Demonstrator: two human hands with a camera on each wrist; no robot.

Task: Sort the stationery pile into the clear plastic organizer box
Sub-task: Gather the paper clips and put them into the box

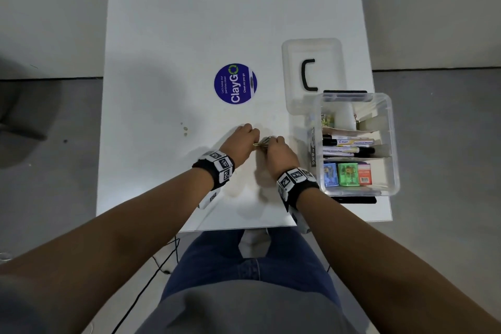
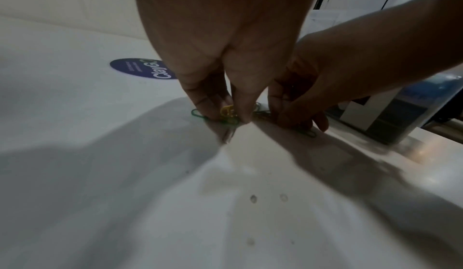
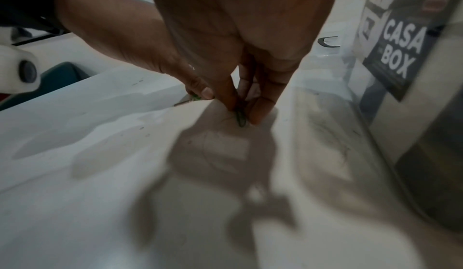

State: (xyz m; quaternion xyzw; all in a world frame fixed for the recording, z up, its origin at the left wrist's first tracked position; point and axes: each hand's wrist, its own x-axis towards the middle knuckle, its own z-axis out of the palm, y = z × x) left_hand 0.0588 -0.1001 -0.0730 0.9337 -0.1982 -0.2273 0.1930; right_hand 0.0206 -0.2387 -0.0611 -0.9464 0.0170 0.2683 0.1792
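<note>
A small cluster of coloured paper clips (image 1: 261, 142) lies on the white table (image 1: 168, 35) between my two hands. My left hand (image 1: 248, 135) pinches green and yellow paper clips (image 2: 226, 115) with thumb and fingertips against the tabletop. Just to its right, my right hand (image 1: 275, 145) pinches a green paper clip (image 3: 241, 120) between thumb and fingers. The clear plastic organizer box (image 1: 390, 144) stands at the right edge, holding markers (image 1: 348, 146), small coloured boxes (image 1: 347, 173) and other items in compartments.
The box's clear lid (image 1: 290, 76) with a black handle (image 1: 309, 74) lies behind the box. A round blue ClayGo sticker (image 1: 235, 83) marks the table's middle. The table's front edge runs close below my wrists. A box label reads CASA BOX (image 3: 398, 51).
</note>
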